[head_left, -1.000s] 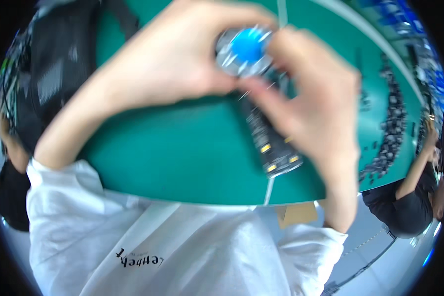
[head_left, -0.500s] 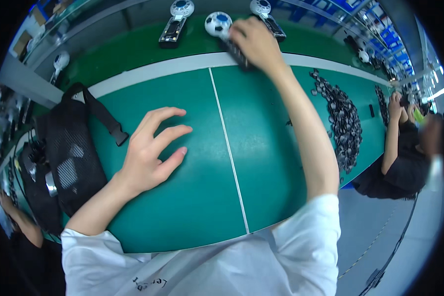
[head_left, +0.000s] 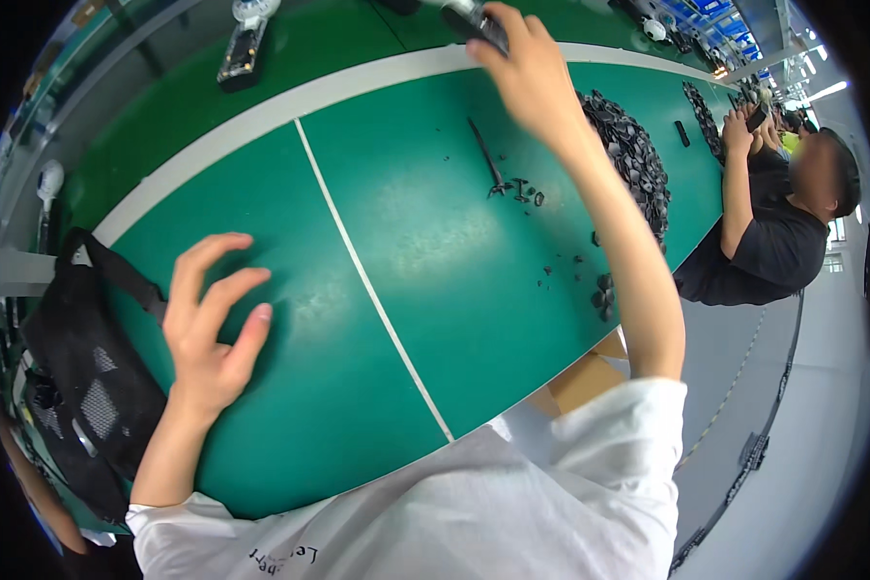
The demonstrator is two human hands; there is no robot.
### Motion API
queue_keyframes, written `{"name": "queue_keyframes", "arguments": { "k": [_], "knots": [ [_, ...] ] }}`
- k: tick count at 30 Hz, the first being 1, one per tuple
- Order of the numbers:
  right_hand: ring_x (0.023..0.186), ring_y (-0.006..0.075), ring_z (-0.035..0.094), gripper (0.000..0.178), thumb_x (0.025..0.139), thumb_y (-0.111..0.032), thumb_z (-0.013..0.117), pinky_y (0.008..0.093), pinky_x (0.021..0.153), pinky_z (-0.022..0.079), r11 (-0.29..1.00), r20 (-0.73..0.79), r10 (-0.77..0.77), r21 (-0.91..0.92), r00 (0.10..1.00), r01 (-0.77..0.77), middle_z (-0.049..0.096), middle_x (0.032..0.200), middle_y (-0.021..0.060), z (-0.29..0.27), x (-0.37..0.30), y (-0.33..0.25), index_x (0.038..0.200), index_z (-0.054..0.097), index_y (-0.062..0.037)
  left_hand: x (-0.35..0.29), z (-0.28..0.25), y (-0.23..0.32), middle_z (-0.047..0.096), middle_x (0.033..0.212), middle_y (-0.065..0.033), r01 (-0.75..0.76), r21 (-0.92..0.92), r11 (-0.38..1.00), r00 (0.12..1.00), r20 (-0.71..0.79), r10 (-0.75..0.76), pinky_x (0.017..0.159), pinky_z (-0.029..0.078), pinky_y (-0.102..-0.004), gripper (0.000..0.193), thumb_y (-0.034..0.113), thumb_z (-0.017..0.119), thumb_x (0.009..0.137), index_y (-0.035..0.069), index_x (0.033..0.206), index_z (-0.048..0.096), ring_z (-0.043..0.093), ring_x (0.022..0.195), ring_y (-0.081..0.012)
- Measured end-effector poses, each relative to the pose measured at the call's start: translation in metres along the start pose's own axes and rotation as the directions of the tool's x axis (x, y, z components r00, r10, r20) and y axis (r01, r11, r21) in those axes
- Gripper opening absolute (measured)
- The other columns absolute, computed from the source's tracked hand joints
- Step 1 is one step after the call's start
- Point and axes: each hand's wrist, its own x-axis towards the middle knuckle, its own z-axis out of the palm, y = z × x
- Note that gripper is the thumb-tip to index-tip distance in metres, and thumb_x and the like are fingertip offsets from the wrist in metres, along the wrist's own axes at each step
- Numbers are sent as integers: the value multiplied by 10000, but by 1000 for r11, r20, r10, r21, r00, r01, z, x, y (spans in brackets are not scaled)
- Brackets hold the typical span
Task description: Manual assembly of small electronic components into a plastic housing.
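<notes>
At the far edge of the green table point(head_left: 425, 251), my right hand point(head_left: 539, 82) is closed on a handheld device with a black body point(head_left: 485, 26), its white end partly cut off by the top of the picture. My left hand point(head_left: 208, 333) holds nothing over the table's left half, fingers apart and curved. Between it and the table's left edge lies a black bag point(head_left: 97, 377) with mesh panels. Beneath my right forearm, a pile of small black pieces point(head_left: 633, 159) spreads out, partly covered by the arm.
A similar white-headed device point(head_left: 244, 48) rests on the dark green strip beyond the white border point(head_left: 203, 143). A thin black strip point(head_left: 486, 159) and several tiny black parts point(head_left: 522, 191) lie mid-table. To the right, a person in black point(head_left: 773, 213) sits at the table.
The view has swung right and down. My right hand keeps hold of the device, now at the top edge of the picture. My left hand stays open.
</notes>
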Motion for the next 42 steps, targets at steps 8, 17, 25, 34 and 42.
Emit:
{"name": "queue_keyframes", "arguments": {
  "k": [8, 17, 25, 34, 42],
  "knots": [
    [821, 213, 532, 513, 802, -220, 693, 294, 700, 466, 856, 242, -516, 179, 822, 485, 521, 1012, 95, -33, -171, -144, 1293, 589, -111, -6, -2, -5, 564, 1306, -208, -82, -8, 997, 991, 108, 82, 963, 466, -492, 410, 203, 742, 726, 37, 1096, 683, 566, 1116, -361],
    [647, 191, 581, 208, 821, -63, 661, 301, 627, 466, 990, 112, -8, -138, 994, 23, 707, 815, 87, -83, -54, 37, 1008, 714, 11, -8, -1, -2, 541, 1348, -224, -48, -26, 998, 985, 162, 52, 953, 476, -465, 483, 204, 738, 712, 64, 1171, 687, 568, 1126, -363],
    [563, 196, 555, 246, 850, -238, 683, 306, 598, 458, 938, 372, 184, -342, 910, -50, 666, 659, 78, -65, -24, 57, 892, 733, 0, -5, -3, -3, 562, 1330, -175, -37, -116, 993, 996, 74, 46, 921, 496, -396, 519, 92, 738, 668, 85, 1186, 711, 580, 1099, -326],
    [451, 141, 544, 105, 799, -102, 653, 238, 383, 362, 905, 572, 425, -287, 702, -314, 631, 625, 55, -71, -3, 57, 819, 697, -8, -20, 6, -12, 550, 1356, -190, 22, -168, 986, 993, 117, -2, 949, 501, -403, 613, 51, 697, 579, 88, 1191, 704, 579, 1126, -336],
    [494, 126, 542, 98, 787, -70, 682, 233, 448, 388, 930, 545, 353, -295, 760, -221, 634, 647, 47, -78, -24, 42, 848, 696, 6, -14, 16, -15, 552, 1351, -192, 25, -205, 978, 995, 99, -5, 952, 505, -402, 592, 41, 684, 587, 84, 1178, 708, 585, 1117, -331]
  ]
}}
